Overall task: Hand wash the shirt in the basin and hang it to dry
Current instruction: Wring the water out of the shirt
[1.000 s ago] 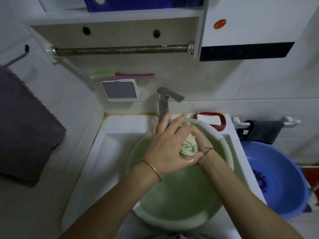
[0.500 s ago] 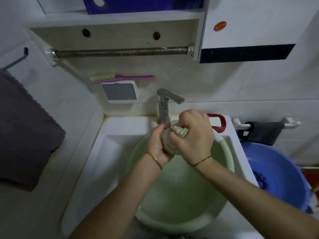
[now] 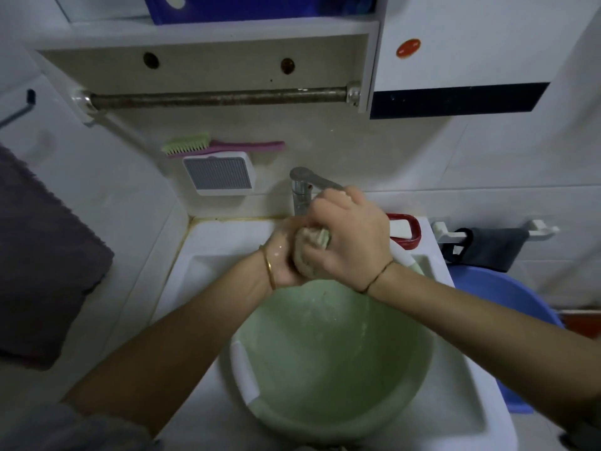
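Observation:
The wet shirt [image 3: 309, 252] is a tight pale green-and-cream wad, squeezed between both hands above the far rim of the green basin [image 3: 328, 359]. My left hand [image 3: 283, 255] cups it from the left and below, a gold bangle on the wrist. My right hand [image 3: 348, 232] wraps over its top and right side, fingers curled round the cloth. Most of the shirt is hidden inside the hands. The basin sits in the white sink [image 3: 208, 268] and holds cloudy water.
A chrome tap [image 3: 302, 190] stands just behind my hands. A red soap dish [image 3: 406, 232] sits at the sink's back right. A metal rail [image 3: 221, 97] runs under the shelf above. A blue tub [image 3: 507, 301] stands right, a dark towel [image 3: 42, 265] hangs left.
My right hand turned over onto the top of the wad and both hands twisted it while moving toward the tap. The camera dropped closer, so the basin now sits lower in view.

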Available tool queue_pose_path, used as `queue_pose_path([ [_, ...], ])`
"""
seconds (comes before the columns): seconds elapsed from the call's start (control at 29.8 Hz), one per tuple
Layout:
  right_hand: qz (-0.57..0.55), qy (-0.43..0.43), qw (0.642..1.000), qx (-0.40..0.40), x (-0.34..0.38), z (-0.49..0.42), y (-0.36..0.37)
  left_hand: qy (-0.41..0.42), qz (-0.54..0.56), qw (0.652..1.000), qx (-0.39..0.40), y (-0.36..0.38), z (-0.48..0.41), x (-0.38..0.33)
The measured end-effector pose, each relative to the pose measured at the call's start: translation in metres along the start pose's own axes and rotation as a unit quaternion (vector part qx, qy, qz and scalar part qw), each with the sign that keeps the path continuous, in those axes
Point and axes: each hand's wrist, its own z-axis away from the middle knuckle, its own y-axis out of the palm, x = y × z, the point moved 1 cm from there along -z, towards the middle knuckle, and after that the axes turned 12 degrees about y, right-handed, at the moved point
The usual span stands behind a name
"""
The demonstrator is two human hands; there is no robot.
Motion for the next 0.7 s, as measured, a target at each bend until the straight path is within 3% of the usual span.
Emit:
queue_pose_path([
  [0.13,-0.144,0.221,0.964,0.038,-0.021,-0.001,0.008,0.025,0.066,0.997,-0.010,-0.007,0.000,0.011],
  [0.3,-0.298,0.469,0.831,0.015,-0.046,0.003,0.021,0.137,0.143,0.980,0.019,-0.014,0.014,0.040],
  [0.37,-0.349,0.532,0.772,-0.006,-0.051,0.007,0.024,0.183,0.103,0.977,0.024,-0.014,0.022,0.052],
  [0.47,-0.405,0.554,0.728,-0.018,-0.047,0.012,0.026,0.218,0.055,0.974,-0.017,-0.006,0.018,0.054],
  [0.5,-0.403,0.537,0.741,-0.018,-0.042,0.013,0.026,0.207,0.059,0.976,-0.035,-0.005,0.014,0.050],
  [0.54,-0.377,0.498,0.781,-0.021,-0.035,0.014,0.024,0.185,0.072,0.979,-0.054,-0.004,0.011,0.046],
  [0.64,-0.172,0.262,0.949,-0.038,-0.014,0.019,0.016,0.109,0.123,0.985,-0.055,-0.005,0.003,0.032],
  [0.7,-0.062,0.108,0.991,-0.057,0.000,0.021,0.009,0.069,0.099,0.992,-0.025,-0.003,0.004,0.020],
])
